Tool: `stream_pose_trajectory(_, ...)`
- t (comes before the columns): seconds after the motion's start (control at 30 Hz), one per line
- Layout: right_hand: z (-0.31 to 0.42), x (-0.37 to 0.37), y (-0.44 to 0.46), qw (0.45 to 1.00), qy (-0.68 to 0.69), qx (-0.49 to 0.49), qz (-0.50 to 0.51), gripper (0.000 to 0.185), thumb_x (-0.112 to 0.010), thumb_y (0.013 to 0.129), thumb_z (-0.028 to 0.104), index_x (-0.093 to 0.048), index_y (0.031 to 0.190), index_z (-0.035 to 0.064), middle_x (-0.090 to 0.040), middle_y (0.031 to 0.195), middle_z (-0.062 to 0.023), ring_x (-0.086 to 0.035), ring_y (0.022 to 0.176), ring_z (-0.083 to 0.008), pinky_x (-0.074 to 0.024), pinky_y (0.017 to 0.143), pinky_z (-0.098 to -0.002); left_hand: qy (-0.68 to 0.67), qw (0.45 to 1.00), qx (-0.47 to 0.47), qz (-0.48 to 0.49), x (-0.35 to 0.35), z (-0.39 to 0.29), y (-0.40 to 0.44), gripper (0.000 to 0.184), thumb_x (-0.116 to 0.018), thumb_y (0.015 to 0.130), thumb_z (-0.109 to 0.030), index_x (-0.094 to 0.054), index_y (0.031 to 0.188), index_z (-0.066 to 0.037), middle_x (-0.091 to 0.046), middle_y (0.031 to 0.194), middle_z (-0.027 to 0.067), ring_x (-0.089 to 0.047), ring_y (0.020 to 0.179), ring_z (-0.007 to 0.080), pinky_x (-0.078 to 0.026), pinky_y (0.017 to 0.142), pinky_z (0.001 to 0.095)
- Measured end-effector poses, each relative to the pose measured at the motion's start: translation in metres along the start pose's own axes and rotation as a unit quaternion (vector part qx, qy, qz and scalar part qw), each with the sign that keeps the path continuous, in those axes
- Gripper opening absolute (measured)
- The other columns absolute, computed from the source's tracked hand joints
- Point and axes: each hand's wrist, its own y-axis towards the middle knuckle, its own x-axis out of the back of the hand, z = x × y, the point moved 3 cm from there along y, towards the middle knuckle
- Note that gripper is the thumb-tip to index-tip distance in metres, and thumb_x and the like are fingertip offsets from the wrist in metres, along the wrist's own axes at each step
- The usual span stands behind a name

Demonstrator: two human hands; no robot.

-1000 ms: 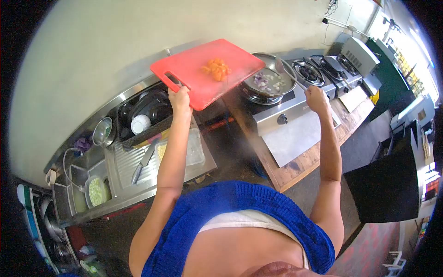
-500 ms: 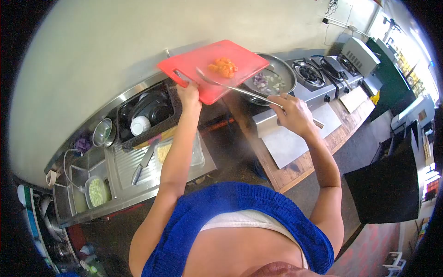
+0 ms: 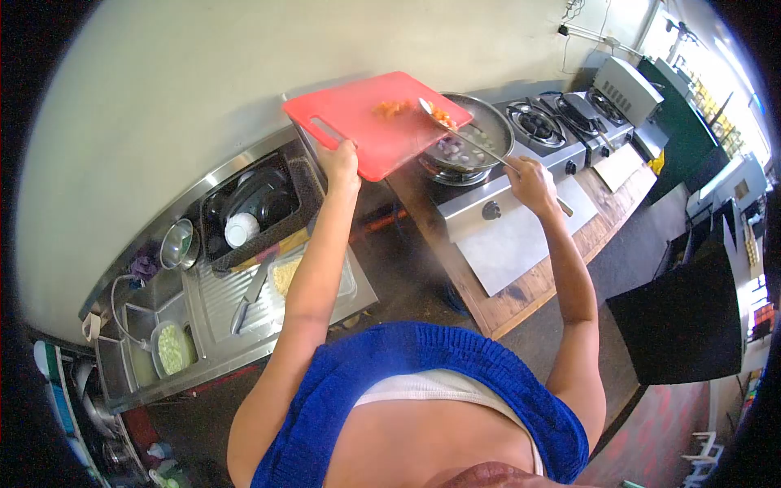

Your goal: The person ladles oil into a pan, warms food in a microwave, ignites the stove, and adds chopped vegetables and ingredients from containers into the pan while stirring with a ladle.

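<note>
The fingers of the left hand [image 3: 342, 167] were closed on the near edge of a red cutting board [image 3: 366, 138], beside its handle slot; those of the right hand [image 3: 533, 185] were wrapped around a long-handled spoon [image 3: 486, 151]. The spoon's head met orange pieces [image 3: 394, 107] on the board, some lying nearer the middle, others by the right corner, which overlapped the pan [image 3: 503, 122] in this view. Purple and pale pieces [image 3: 458, 150] were already in the pan, on a burner of the stove [image 3: 464, 221]; no orange ones could be made out there. Beyond, a white sheet [image 3: 521, 252] covered part of the wooden bench [image 3: 521, 307]. At left, a knife [image 3: 250, 297] lay beside a container of yellowish bits [image 3: 285, 276].
</note>
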Motion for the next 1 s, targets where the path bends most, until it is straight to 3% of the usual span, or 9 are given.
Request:
stream_pose_trajectory(0.2, -0.041, -0.015, 0.003, 0.992, -0.076, -0.102, 0.025, 0.02, -0.053, 0.088, 0.02, -0.066, 0.095, 0.0055, -0.064, 0.093, -0.0185, -0.061, 0.088, -0.0376, -0.0486, 0.076, -0.0451, 0.02, 1.0, -0.008, -0.011, 0.004, -0.005, -0.005, 0.025, -0.051, 0.066, 0.012, -0.046, 0.08, -0.008, -0.052, 0.076, 0.0011, -0.055, 0.068, 0.0145, -0.046, 0.063, 0.0288)
stream_pose_trajectory(0.33, -0.007, -0.014, 0.001, 0.999, 0.006, -0.035, -0.042, 0.022, -0.051, 0.089, 0.022, -0.062, 0.091, 0.0037, -0.063, 0.09, -0.0197, -0.061, 0.087, -0.0399, -0.0488, 0.076, -0.0489, 0.046, 0.998, 0.007, -0.047, 0.007, -0.009, -0.008, 0.026, -0.051, 0.067, 0.012, -0.049, 0.084, -0.007, -0.053, 0.078, 0.0009, -0.055, 0.069, 0.0145, -0.046, 0.063, 0.0288)
stream_pose_trajectory(0.4, 0.044, 0.002, -0.001, 0.998, 0.039, 0.0, -0.047, 0.021, -0.051, 0.089, 0.021, -0.062, 0.094, 0.0036, -0.063, 0.091, -0.0195, -0.061, 0.086, -0.0394, -0.0495, 0.075, -0.0484, 0.016, 0.998, -0.02, 0.05, 0.011, 0.004, 0.002, 0.045, -0.053, 0.066, 0.011, -0.046, 0.109, -0.001, -0.057, 0.097, 0.0086, -0.06, 0.084, 0.0192, -0.049, 0.072, 0.0322)
stream_pose_trajectory(0.43, 0.066, 0.007, -0.001, 0.995, 0.071, 0.034, -0.053, 0.021, -0.051, 0.089, 0.02, -0.061, 0.097, 0.0035, -0.063, 0.092, -0.0193, -0.062, 0.085, -0.0389, -0.0501, 0.074, -0.0479, 0.018, 0.998, -0.019, 0.051, 0.012, 0.007, 0.003, 0.045, -0.053, 0.066, 0.011, -0.046, 0.109, -0.001, -0.057, 0.097, 0.0086, -0.06, 0.084, 0.0192, -0.049, 0.072, 0.0322)
stream_pose_trajectory(0.53, 0.105, 0.003, 0.0, 0.995, 0.064, 0.077, -0.007, 0.023, -0.054, 0.089, 0.019, -0.063, 0.106, 0.0061, -0.063, 0.1, -0.0166, -0.062, 0.086, -0.0379, -0.0504, 0.074, -0.0447, 0.027, 0.999, 0.002, 0.03, 0.01, 0.01, 0.003, 0.041, -0.054, 0.067, 0.011, -0.047, 0.106, -0.001, -0.058, 0.095, 0.0085, -0.059, 0.08, 0.0183, -0.049, 0.069, 0.0317)
stream_pose_trajectory(0.63, 0.117, -0.005, 0.005, 0.998, 0.008, 0.048, 0.048, 0.025, -0.054, 0.089, 0.019, -0.061, 0.109, 0.0072, -0.063, 0.1, -0.0153, -0.062, 0.085, -0.0377, -0.0508, 0.073, -0.0451, 0.031, 0.999, -0.009, 0.042, 0.009, 0.004, -0.002, 0.039, -0.054, 0.067, 0.01, -0.048, 0.104, -0.001, -0.058, 0.093, 0.0077, -0.059, 0.077, 0.0173, -0.048, 0.066, 0.0311)
stream_pose_trajectory(0.83, 0.063, -0.031, 0.016, 0.999, -0.024, -0.025, 0.037, 0.024, -0.05, 0.09, 0.019, -0.061, 0.107, 0.0076, -0.062, 0.096, -0.018, -0.062, 0.083, -0.0388, -0.0503, 0.072, -0.0478, 0.044, 0.999, 0.011, 0.028, 0.013, -0.009, -0.013, 0.04, -0.052, 0.066, 0.012, -0.049, 0.104, -0.001, -0.058, 0.088, 0.0069, -0.058, 0.075, 0.0164, -0.047, 0.065, 0.0301)
stream_pose_trajectory(0.9, 0.032, -0.044, 0.016, 0.999, -0.013, -0.04, -0.003, 0.023, -0.05, 0.09, 0.02, -0.061, 0.106, 0.0077, -0.062, 0.094, -0.0194, -0.062, 0.086, -0.0389, -0.05, 0.074, -0.0483, 0.03, 1.0, -0.002, 0.009, 0.014, -0.015, -0.018, 0.024, -0.048, 0.067, 0.01, -0.047, 0.08, -0.01, -0.052, 0.075, 0.0006, -0.054, 0.067, 0.0138, -0.044, 0.061, 0.0275)
stream_pose_trajectory(1.0, 0.008, -0.043, 0.011, 0.997, -0.023, -0.074, -0.006, 0.023, -0.05, 0.09, 0.021, -0.063, 0.102, 0.007, -0.063, 0.091, -0.02, -0.061, 0.087, -0.0397, -0.049, 0.075, -0.0492, 0.055, 0.998, -0.002, 0.032, 0.014, -0.028, -0.024, 0.026, -0.048, 0.067, 0.01, -0.047, 0.083, -0.01, -0.051, 0.075, 0.0008, -0.054, 0.068, 0.0143, -0.044, 0.062, 0.028)
